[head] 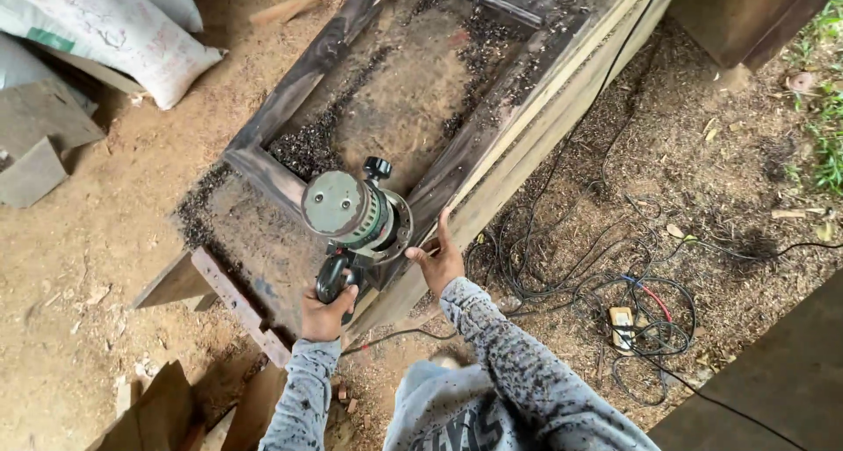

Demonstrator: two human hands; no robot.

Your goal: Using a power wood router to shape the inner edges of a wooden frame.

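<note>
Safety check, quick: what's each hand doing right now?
Left hand: closed on the router handle.
Right hand: open, fingers on the wooden frame.

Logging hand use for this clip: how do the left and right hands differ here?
The left hand is closed around the router's dark handle; the right hand is open, fingers spread against the router's base and the dark wooden frame. The left sits lower in the picture, the right higher. Both wear speckled grey sleeves.

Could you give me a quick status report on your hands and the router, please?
Left hand gripping router handle. Right hand braced on dark wooden frame. Shavings litter the bench.
</note>
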